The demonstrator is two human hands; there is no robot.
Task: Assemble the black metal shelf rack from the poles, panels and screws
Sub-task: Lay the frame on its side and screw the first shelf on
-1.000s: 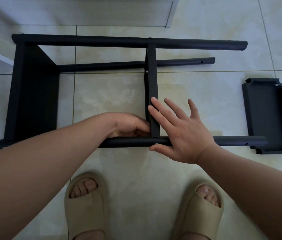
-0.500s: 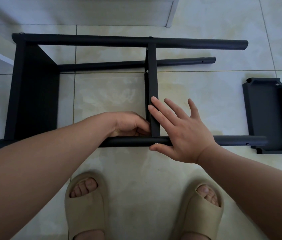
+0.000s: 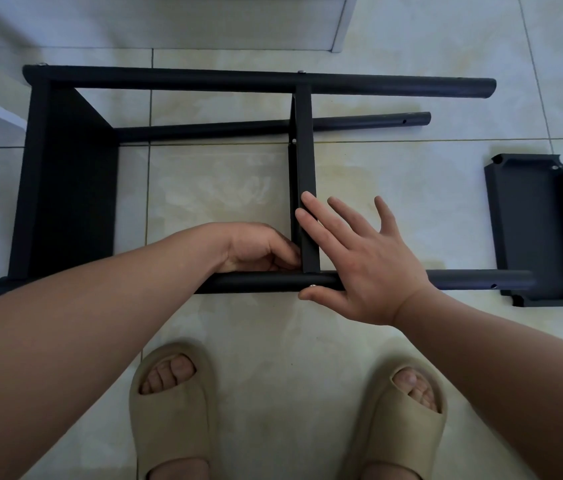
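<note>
Rack is on its side on the floor point(image 3: 221, 188), mid-frame. End panel point(image 3: 65, 188) at frame left ties the pole ends. Mid panel point(image 3: 307, 161) stands on edge between far pole point(image 3: 204, 79) and near pole point(image 3: 256, 281). Loose panel point(image 3: 536, 233) lies flat at frame right, and the near pole's free end overlaps its lower corner in view.

Hands:
- Right hand point(image 3: 366, 268) is released, fingers straight and flat against the mid panel's right face, thumb under the near pole just beside the screw point(image 3: 312, 286).
- Left hand point(image 3: 256, 249) is curled into the panel/pole corner on the left side. Its tips are hidden, so I can't tell whether it pinches anything.

Risks as I read it:
- The screw head looks proud, probably not run home. If the thumb slips, it could drop and roll off across the tile.
- Only palm pressure seems to keep the mid panel square. Ease off and it tips, the holes misalign and the thread crosses.
- Back pole point(image 3: 221, 128) sits skewed to the other two and the free ends are unbraced. Tightening this corner hard could lock in the twist, and the loose panel then won't meet its holes.
- The left fingers are in a pinch point if the near pole rolls.
- Slides point(image 3: 172, 410) are close below that pole, so toes are exposed.
</note>
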